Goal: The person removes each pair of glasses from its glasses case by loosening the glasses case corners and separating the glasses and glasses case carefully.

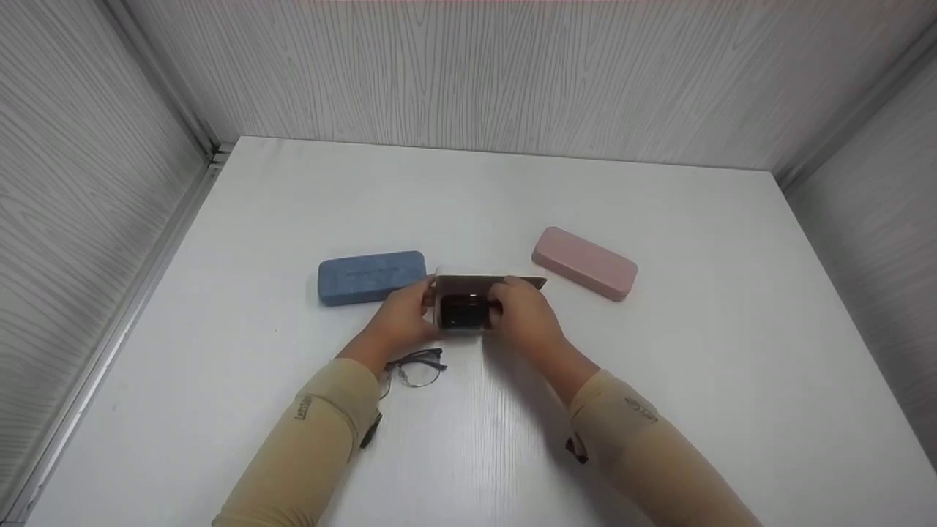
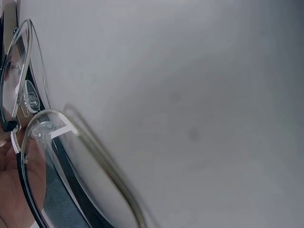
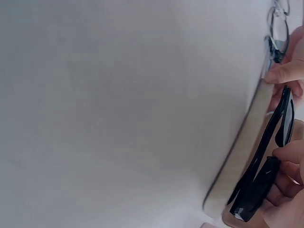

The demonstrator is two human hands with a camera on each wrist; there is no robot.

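In the head view, an open cream glasses case (image 3: pixel 243 142) with a brown inside sits mid-table between my hands. My left hand (image 1: pixel 401 315) grips its left end, thumb at the near rim. Black sunglasses (image 1: pixel 463 313) lie folded in the case. My right hand (image 1: pixel 531 315) reaches over the right end and pinches the sunglasses' frame, as the right wrist view shows from the side. A pair of clear glasses (image 2: pixel 111 174) with dark upper rims rests on the table beside my left wrist, partly hidden by the forearm in the head view.
A blue glasses case (image 1: pixel 372 282) lies closed just left of the cream one, close to my left hand. Farther back on the right, a closed pink glasses case (image 1: pixel 584 262) lies at an angle. Grey wood-grain panels (image 1: pixel 483 80) border the white table (image 1: pixel 717 351).
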